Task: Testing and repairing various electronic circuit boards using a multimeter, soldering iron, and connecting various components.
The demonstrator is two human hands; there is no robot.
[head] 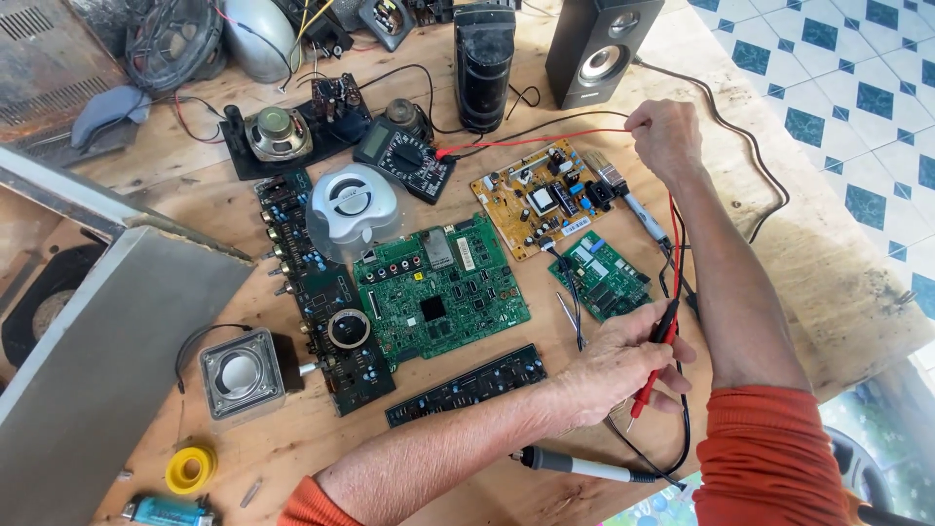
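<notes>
Left hand (623, 365): closed around a red probe (654, 362), tip pointing down toward the near table edge, the hand lying just right of the green board (440, 292). Right hand (665, 131): raised far beyond and right of the green board, fingertips pinched on the red lead (531, 140); whether a black lead is in the same pinch cannot be told. Red lead: runs from the right hand leftward to the meter (404, 156), which lies behind the green board, dial up. Green board: large, flat at the middle of the wooden table (828, 282). Yellow board (545, 195): behind and right of the green board, tilted. Small green board (601, 275): just right of the green board, between the two hands. Long dark board (321, 292): along the left side of the green board. Narrow black board (467, 384): just in front of it, beside the left wrist. White round speaker (351, 206): behind its left corner. Cube speaker (240, 374): well left and nearer. Yellow tape roll (190, 469): front left. Soldering iron (575, 466): in front, under the left forearm. Black speaker box (599, 44): far behind, right.
</notes>
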